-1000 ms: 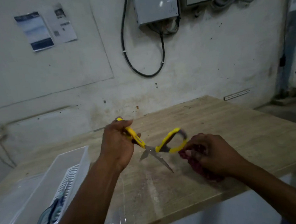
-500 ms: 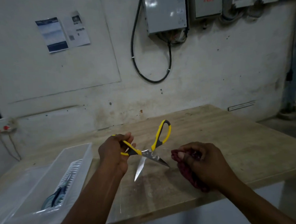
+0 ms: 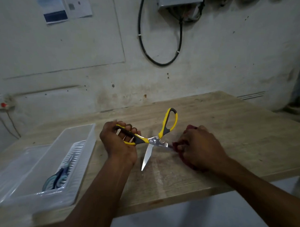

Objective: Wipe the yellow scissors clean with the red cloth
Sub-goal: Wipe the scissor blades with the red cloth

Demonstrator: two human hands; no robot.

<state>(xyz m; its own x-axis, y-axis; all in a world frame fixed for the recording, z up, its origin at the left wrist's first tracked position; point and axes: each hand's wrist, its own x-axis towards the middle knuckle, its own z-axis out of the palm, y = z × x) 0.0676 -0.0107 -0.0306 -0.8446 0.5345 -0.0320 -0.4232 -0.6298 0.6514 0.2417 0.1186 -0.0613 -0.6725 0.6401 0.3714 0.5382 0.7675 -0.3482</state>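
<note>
Above the middle of the wooden surface (image 3: 215, 113), the opened yellow scissors (image 3: 153, 141) are gripped by one handle in the left hand (image 3: 118, 142), while one blade is pinched in the red cloth (image 3: 178, 146) by the right hand (image 3: 199, 148).

Bare table (image 3: 224, 126) lay open from 12 to 3 o'clock of the hands. A clear plastic bin (image 3: 80, 134) blocked the 9 o'clock side; a wall (image 3: 212, 66) closed off 12 o'clock.

left hand (image 3: 118, 144) gripping open yellow scissors (image 3: 153, 139), right hand (image 3: 199, 148) clutching red cloth (image 3: 178, 146)
</note>
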